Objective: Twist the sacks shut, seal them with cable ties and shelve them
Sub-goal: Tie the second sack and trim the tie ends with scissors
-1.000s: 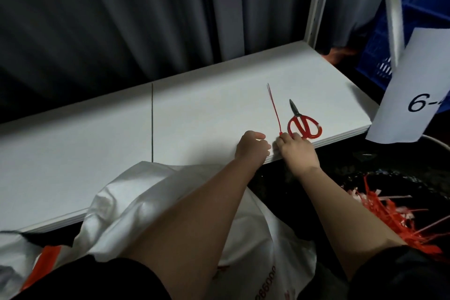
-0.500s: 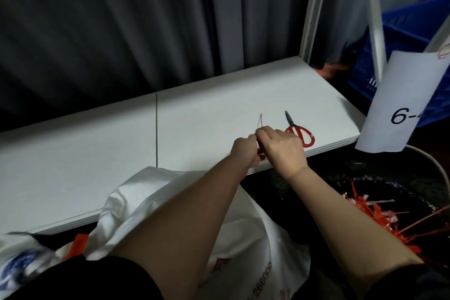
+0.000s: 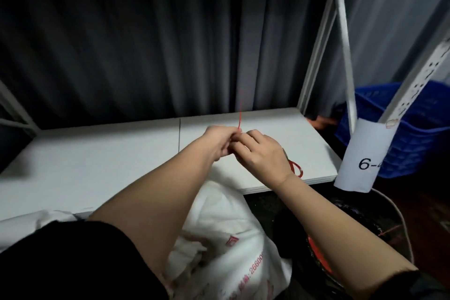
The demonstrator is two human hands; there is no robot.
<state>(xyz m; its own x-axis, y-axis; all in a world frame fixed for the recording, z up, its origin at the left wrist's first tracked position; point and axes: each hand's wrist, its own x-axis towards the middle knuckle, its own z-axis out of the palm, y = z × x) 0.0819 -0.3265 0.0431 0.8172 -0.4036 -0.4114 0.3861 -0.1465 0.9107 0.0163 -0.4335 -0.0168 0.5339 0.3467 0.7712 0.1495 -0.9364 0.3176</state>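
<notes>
A thin red cable tie [image 3: 240, 114] stands upright above the white shelf board [image 3: 121, 161], pinched between my two hands. My left hand [image 3: 220, 142] and my right hand [image 3: 263, 153] meet at its lower end, fingers curled around it. Below my arms lies a white sack [image 3: 231, 234] with red print, leaning against the shelf's front edge; its mouth is hidden by my arms.
Red-handled scissors [image 3: 295, 169] lie on the shelf, mostly hidden behind my right wrist. A paper label reading "6-" [image 3: 365, 153] hangs from the shelf post at right, with a blue crate [image 3: 401, 134] behind it. A dark bin with red tie offcuts [image 3: 353, 238] stands at lower right.
Both hands lifted the red tie off the shelf and raised it, now holding it upright between them. The view tilted up, showing the shelf above.
</notes>
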